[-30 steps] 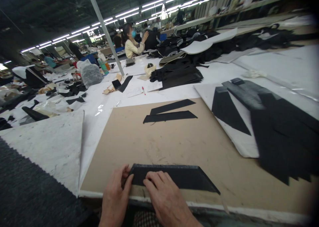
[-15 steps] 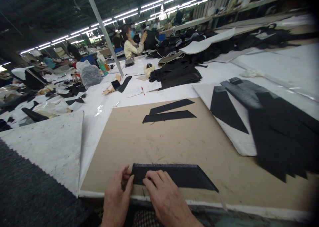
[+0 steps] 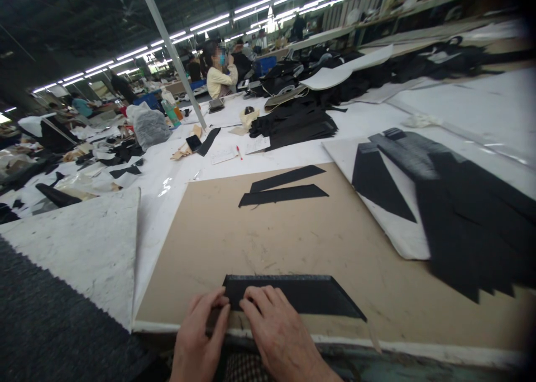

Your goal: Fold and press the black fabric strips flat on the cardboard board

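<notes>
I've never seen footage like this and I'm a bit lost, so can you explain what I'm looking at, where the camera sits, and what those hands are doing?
The camera is worn on a person's head, looking forward and down, so the two bare hands at the bottom are their own. The left hand and right hand both press their fingertips on the left end of a long black pointed fabric piece. It lies on a tan cardboard sheet on a big white worktable. Two more narrow black fabric strips lie farther back. A seated person in a pale yellow top works in the background.

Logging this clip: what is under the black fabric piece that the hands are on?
The black fabric piece lies on a brown board. Both hands, left hand and right hand, cover its near-left end.
</notes>
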{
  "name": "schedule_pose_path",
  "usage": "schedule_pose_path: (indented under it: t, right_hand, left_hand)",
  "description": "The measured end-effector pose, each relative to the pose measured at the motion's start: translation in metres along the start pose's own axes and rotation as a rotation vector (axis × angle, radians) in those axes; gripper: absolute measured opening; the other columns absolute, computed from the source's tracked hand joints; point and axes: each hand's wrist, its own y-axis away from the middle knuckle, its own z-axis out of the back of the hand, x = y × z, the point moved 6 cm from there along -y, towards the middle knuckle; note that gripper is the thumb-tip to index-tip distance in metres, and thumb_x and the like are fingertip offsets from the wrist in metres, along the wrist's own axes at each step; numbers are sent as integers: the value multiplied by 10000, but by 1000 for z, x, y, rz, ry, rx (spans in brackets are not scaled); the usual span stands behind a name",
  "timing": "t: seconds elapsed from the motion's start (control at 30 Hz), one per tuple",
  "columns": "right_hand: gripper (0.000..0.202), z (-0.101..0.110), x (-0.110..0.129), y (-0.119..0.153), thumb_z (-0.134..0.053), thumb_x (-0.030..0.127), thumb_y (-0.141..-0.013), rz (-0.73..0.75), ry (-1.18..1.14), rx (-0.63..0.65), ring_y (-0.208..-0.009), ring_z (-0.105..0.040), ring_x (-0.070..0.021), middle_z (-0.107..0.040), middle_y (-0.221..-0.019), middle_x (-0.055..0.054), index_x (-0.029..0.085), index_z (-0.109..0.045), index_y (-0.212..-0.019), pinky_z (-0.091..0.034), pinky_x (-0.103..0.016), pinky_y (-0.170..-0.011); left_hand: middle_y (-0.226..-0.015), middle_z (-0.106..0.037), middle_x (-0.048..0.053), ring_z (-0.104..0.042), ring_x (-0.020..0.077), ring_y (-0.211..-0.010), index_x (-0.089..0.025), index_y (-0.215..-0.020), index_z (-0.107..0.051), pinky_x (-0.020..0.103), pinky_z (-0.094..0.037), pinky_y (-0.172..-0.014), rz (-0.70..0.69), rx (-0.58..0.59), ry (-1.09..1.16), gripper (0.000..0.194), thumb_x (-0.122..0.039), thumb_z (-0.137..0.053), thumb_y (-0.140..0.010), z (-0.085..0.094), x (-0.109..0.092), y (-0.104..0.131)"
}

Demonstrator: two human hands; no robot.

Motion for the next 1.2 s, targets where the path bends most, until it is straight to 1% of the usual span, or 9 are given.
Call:
schedule_pose_path:
  t: [0.13,0.4,0.6,0.7,0.8,0.87,0.93,1.03,1.2]
  right_hand:
    - [362,0,0,0,-609,66,-853,-2,-4,-17,-1019,-502,-250,-594,-1204,-36,212,-576,-1183,-396,-393,-925]
    - [353,-1,-1,0,-648,103,-846,9,1,-24,-1045,-492,-252,-591,-1220,-37,209,-576,-1175,-384,-384,-961]
    - [340,-1,-1,1,-651,97,-848,0,-3,-6,-1042,-495,-252,-588,-1215,-39,199,-578,-1164,-390,-389,-962]
    - [323,1,-1,0,-639,94,-859,-12,-7,-7,-1039,-499,-251,-588,-1207,-39,204,-581,-1157,-397,-393,-952]
    - [350,2,0,0,-624,74,-851,-19,-12,9,-1030,-501,-254,-584,-1212,-42,206,-578,-1172,-408,-400,-931]
    - [370,2,0,-1,-611,55,-840,-19,-9,24,-1023,-500,-256,-583,-1206,-46,201,-577,-1177,-413,-405,-921]
    - [375,2,0,-1,-594,46,-841,-20,-6,34,-1022,-498,-257,-581,-1202,-50,197,-575,-1183,-415,-410,-922]
    - [374,1,0,-1,-570,43,-854,-22,-10,35,-1033,-497,-259,-576,-1213,-52,197,-569,-1195,-415,-417,-933]
    - [375,3,0,-1,-567,44,-861,-28,-37,28,-1061,-497,-256,-573,-1232,-45,206,-564,-1199,-413,-414,-961]
  left_hand:
    - [-1218,-618,88,-598,256,-1131,-254,-1338,-566,464,-527,-990,97,-17,-69,374,-421,-503,-1009,2,8,-11]
    - [-1344,-585,129,-545,293,-1183,-176,-1426,-507,463,-453,-975,-230,-15,-514,444,-378,-443,-1036,-24,-4,-4]
    - [-1474,-531,124,-506,327,-1271,-159,-1492,-421,503,-404,-977,-307,6,-701,513,-401,-406,-1039,-27,-12,2]
    - [-1566,-426,104,-443,332,-1367,-216,-1548,-317,537,-414,-1025,-256,55,-588,563,-408,-427,-1031,-21,-10,1]
    - [-1612,-340,98,-401,283,-1426,-264,-1584,-190,512,-437,-1086,-54,61,-325,589,-371,-400,-1044,-9,2,3]
    - [-1609,-339,94,-390,274,-1439,-289,-1578,-192,525,-422,-1120,86,31,-204,584,-376,-409,-1043,-1,13,9]
    - [-1586,-375,82,-396,285,-1432,-315,-1542,-288,558,-401,-1134,110,-5,-185,533,-378,-439,-1034,2,19,16]
    - [-1555,-424,76,-409,282,-1417,-311,-1491,-397,534,-391,-1131,-25,-29,-273,471,-314,-468,-1025,1,17,25]
    - [-1510,-499,94,-437,264,-1393,-248,-1528,-375,433,-362,-1110,-276,-88,-456,543,-220,-496,-999,-5,2,33]
